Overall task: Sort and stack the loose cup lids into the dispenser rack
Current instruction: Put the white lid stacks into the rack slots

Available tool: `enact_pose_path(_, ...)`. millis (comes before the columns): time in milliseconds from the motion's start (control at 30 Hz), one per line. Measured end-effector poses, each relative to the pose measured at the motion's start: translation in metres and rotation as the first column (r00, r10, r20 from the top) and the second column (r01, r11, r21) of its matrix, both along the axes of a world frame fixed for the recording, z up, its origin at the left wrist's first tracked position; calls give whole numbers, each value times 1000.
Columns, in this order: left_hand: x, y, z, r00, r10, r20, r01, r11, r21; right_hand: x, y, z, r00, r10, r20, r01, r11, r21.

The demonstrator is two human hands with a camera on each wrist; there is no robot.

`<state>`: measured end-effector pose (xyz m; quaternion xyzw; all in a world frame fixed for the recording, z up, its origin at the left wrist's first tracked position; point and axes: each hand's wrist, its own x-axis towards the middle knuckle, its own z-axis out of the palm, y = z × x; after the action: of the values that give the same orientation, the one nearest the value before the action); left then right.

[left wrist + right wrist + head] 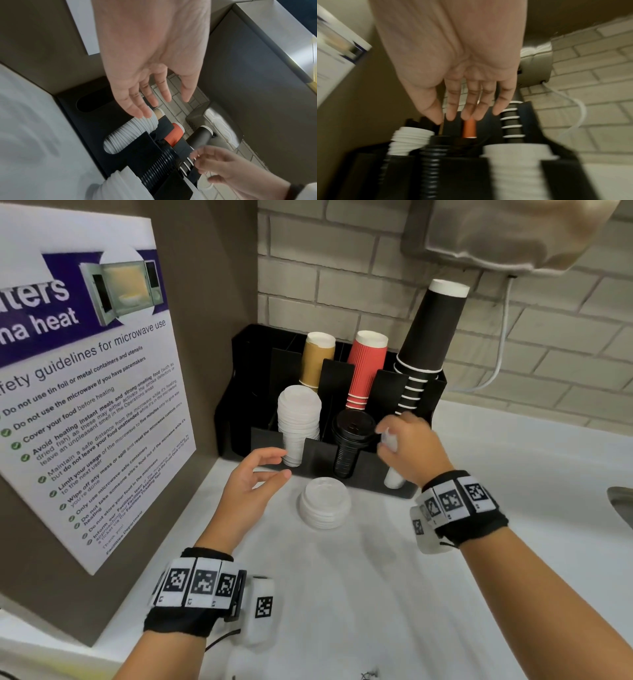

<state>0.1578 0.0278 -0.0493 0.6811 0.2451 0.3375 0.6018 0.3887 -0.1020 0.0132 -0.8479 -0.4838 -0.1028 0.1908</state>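
Closest to the head camera are two black wristbands with square black-and-white tags, one on each arm. Past them, the left hand (255, 481) floats above the white counter (376, 594) with its fingers straight and a little spread. It holds nothing. It is just in front of the black plastic dispenser rack (239, 378) and near the tall stack of white lids (298, 422) in the rack's front left slot.

The right hand (407, 445) is over the front right slot. In the head view something white (389, 440) shows at its fingers — maybe a lid — but it is blurry. In the right wrist view the fingers point down, close side by side and nearly straight, just above a stack of white lids (517, 165) sitting in that slot. I cannot tell if the hand is pinching a lid or just letting go.

The middle front slot has a stack of black plastic lids (351, 440). Behind the lids stand brown paper cups (317, 357), red ribbed cups (367, 364) and tall black cups (428, 344).

So most of the job looks done — three slots already have lids sorted by kind. What is left is the small pile of loose white lids (324, 505) on the counter, just in front of the rack. That pile likely goes in a white-lid slot next.
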Motion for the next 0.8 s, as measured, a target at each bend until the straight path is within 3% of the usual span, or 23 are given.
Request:
enact_pose_path(33,0,0,-1,1000,2,-1,-2,1000,-1,-9,4,-3,993,96,-68,-97,995,-9)
enact_pose_path(100,0,1,-1,1000,2,1,-2,1000,-4,-28,14,-15,945,206,-254,-257,949,-184)
enact_pose_path(167,1,0,-1,1000,0,6,0,1000,-8,-41,26,-31,918,168,-358,-309,869,-387)
enact_pose_path(267,1,0,-1,1000,2,15,-2,1000,-8,-50,38,-51,928,71,-365,-268,808,-525)
enact_pose_path(633,-5,2,-3,1000,12,18,-12,1000,1,-47,49,-70,918,13,-397,-232,828,-510)
enact_pose_path(800,-4,2,-4,1000,11,19,-11,1000,-2,-43,42,-57,886,31,-463,-223,903,-366)
